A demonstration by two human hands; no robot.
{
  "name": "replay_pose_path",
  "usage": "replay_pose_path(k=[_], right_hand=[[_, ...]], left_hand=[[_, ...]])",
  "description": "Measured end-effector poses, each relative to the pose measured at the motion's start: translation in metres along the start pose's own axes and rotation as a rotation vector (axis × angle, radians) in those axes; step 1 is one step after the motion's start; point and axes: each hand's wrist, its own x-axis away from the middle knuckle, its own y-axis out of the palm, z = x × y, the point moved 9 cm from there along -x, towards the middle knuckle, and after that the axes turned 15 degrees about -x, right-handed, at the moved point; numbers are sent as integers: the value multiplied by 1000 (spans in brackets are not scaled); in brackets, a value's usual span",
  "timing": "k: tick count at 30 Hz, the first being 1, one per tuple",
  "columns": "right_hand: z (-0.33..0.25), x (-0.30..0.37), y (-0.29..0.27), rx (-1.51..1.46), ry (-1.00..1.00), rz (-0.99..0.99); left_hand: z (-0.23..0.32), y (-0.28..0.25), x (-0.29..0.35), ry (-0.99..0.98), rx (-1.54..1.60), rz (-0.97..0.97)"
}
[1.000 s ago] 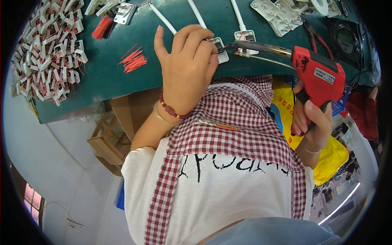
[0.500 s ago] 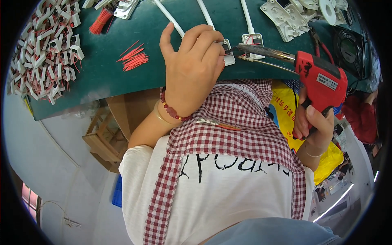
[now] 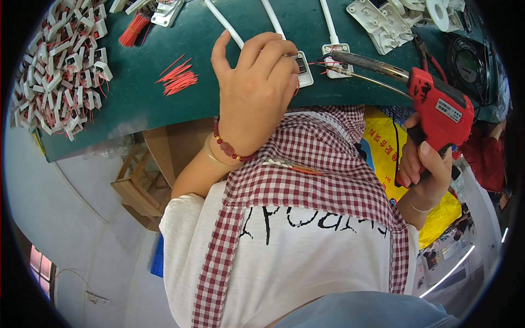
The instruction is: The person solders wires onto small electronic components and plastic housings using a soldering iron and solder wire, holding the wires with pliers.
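Note:
My right hand (image 3: 435, 172) grips the handle of a red soldering gun (image 3: 437, 106). The gun's dark tip and thin feed tube point left, over the right-hand white plastic housing (image 3: 331, 72), where a red wire shows. Palm down, my left hand (image 3: 254, 93) curls over the middle white housing (image 3: 306, 80), its fingers closed around it and the fingertips partly hidden. A red wire runs out from this housing toward the gun's tip. White stems (image 3: 272, 19) extend from the housings toward the far side.
Cut red wires (image 3: 180, 79) lie left of my left hand on the green tabletop (image 3: 142, 104). White parts with wires (image 3: 63, 71) are heaped far left. A red wire bundle (image 3: 133, 30), white casings (image 3: 380, 24), pliers (image 3: 429, 57) and a black round device (image 3: 467, 65) lie farther off.
The soldering gun has shifted right, its tip drawing away from the middle housing to above the right-hand one. My left hand stays almost in place.

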Motion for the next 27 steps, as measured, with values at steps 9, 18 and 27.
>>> replay_pose_path(k=[9, 18, 27], right_hand=[[2, -1, -3, -15, 0, -6], [-2, -2, -18, -171, -45, -53], [2, -3, -20, -281, -65, -164]], left_hand=[[0, 0, 0, 0, 8, -16], [-21, -24, 3, -109, 36, -123], [-33, -15, 31, -198, 81, -212]])
